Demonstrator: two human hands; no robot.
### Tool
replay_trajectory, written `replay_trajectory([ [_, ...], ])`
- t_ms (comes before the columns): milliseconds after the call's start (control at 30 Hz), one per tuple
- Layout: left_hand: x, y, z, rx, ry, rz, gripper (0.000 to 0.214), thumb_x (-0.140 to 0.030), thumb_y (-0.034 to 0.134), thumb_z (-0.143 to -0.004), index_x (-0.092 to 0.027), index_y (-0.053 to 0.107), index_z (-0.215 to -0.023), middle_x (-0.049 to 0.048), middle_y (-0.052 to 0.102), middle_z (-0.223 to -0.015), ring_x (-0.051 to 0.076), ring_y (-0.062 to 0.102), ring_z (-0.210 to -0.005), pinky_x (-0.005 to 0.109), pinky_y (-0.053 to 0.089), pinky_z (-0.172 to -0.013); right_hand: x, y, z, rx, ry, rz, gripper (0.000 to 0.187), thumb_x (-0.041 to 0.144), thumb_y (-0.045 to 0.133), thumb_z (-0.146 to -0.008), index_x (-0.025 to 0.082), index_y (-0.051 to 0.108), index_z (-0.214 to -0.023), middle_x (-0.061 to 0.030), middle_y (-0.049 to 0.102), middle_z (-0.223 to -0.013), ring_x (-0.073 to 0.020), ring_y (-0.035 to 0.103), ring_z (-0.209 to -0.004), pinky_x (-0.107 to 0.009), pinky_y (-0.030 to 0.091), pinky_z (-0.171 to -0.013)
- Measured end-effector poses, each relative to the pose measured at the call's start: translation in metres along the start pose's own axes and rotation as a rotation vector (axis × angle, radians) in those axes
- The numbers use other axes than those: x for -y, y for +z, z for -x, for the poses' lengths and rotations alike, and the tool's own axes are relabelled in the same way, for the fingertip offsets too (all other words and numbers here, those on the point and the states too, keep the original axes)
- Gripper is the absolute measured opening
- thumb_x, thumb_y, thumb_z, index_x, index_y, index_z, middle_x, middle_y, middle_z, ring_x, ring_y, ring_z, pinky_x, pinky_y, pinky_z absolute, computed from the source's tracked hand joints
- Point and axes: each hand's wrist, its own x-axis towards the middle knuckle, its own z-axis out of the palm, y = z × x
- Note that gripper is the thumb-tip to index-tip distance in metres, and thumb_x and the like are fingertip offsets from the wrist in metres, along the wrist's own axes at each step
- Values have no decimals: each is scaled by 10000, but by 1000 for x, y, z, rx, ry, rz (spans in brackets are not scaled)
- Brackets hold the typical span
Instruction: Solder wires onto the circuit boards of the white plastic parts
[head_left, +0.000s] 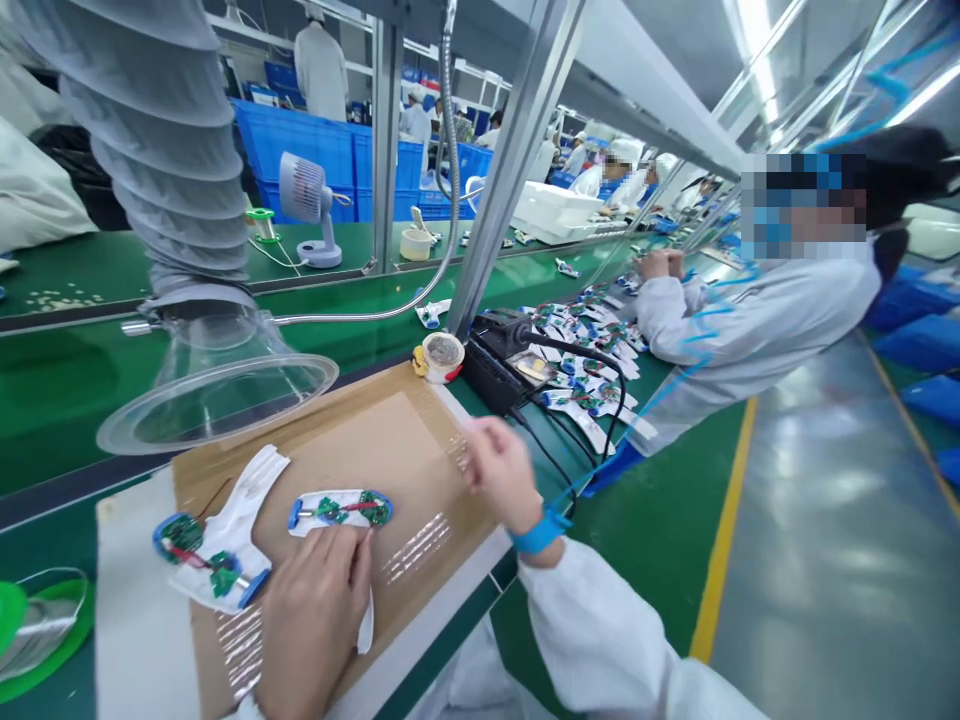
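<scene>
My left hand [319, 605] is closed on a white plastic housing [341, 508] with green circuit boards, red wires and blue ends. The housing's handle passes under my palm and shows again below it. Left of that hand, a second white housing [225, 545] with similar boards lies on the taped cardboard sheet [397, 425]. Over the sheet's right edge is my right hand [504, 475], slightly blurred, with a blue strap [541, 532] at its wrist. Its fingers are curled together, and whatever they may hold cannot be made out.
A clear fume hood [217, 400] hangs over the sheet's far left. Behind the right hand stand a black soldering station [491, 370], a round tin [442, 355] and a pile of similar housings [585, 340]. A green solder spool [45, 630] lies left. A co-worker [765, 290] sits at right.
</scene>
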Motion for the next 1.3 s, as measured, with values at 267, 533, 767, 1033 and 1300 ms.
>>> replay_trajectory([
  [267,6,-25,-9,144,74,-118,199,-50,530,-903,-209,576,-793,49,586,-755,257,536,-761,392,369,-743,77,-73,-82,-334,-97,-389,224,284,771,-836,206,567,-889,66,694,-714,-25,577,-442,-72,425,-361],
  [533,11,-37,-31,308,229,-273,215,-32,539,-878,-203,592,-758,57,584,-729,266,522,-745,402,358,-738,79,-72,-112,-251,-57,-108,130,214,682,-909,175,625,-1019,-26,752,-714,-134,720,-582,-190,578,-472],
  [767,13,-33,-15,181,141,-217,140,-175,561,-968,-202,615,-841,35,596,-741,247,533,-760,388,342,-738,68,-85,-74,-507,-443,65,28,227,600,-924,218,624,-914,20,685,-606,-140,648,-489,-251,544,-467],
  [1033,8,-30,-7,167,132,-216,170,-103,558,-943,-206,592,-811,21,559,-726,231,503,-736,374,322,-717,-8,-31,52,-137,-630,207,235,385,631,-944,227,745,-1075,-61,799,-885,-247,795,-758,-437,657,-739],
  [1300,6,-33,-9,193,117,-199,189,-131,519,-973,-194,625,-830,34,606,-757,228,528,-752,375,341,-745,-55,56,57,279,-580,413,219,214,633,-944,263,678,-1153,-66,758,-1166,-227,729,-1060,-394,579,-979],
])
